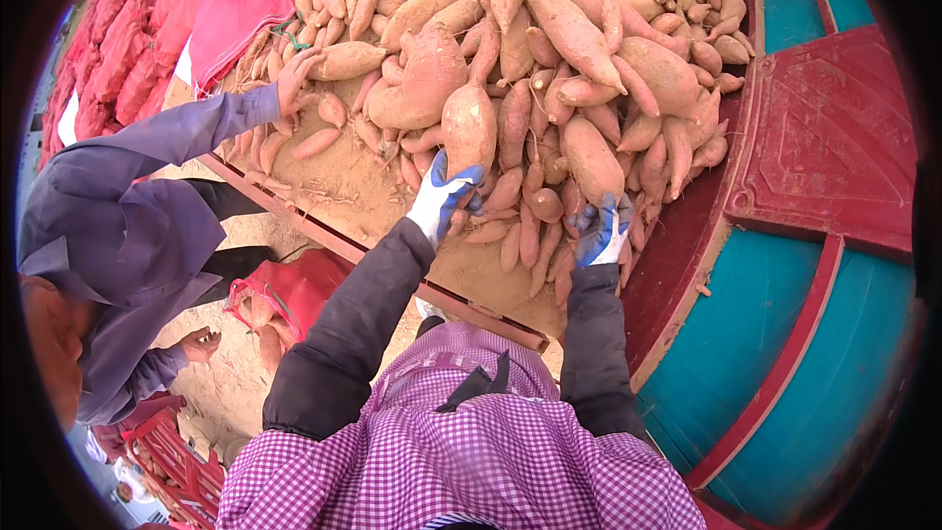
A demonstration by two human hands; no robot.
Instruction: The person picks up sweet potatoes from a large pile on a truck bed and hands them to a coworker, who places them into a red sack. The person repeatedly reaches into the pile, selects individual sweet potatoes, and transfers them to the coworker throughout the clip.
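Note:
A heap of sweet potatoes (515,118) covers the sandy truck bed (346,184) before me. My left hand (445,195), in a white and blue work glove, grips the lower end of a large sweet potato (469,129). To the right, my right hand (605,230), gloved alike, is at the lower end of another large sweet potato (591,160), its fingers curled against it. Smaller sweet potatoes lie below and between my hands. My fingertips are partly hidden under both roots.
At left a co-worker in a purple shirt (125,213) reaches a bare hand (293,81) to the heap. Full red mesh sacks (132,51) stand behind. An open red sack (309,291) with sweet potatoes is on the ground. The red and teal truck side (824,147) rises at right.

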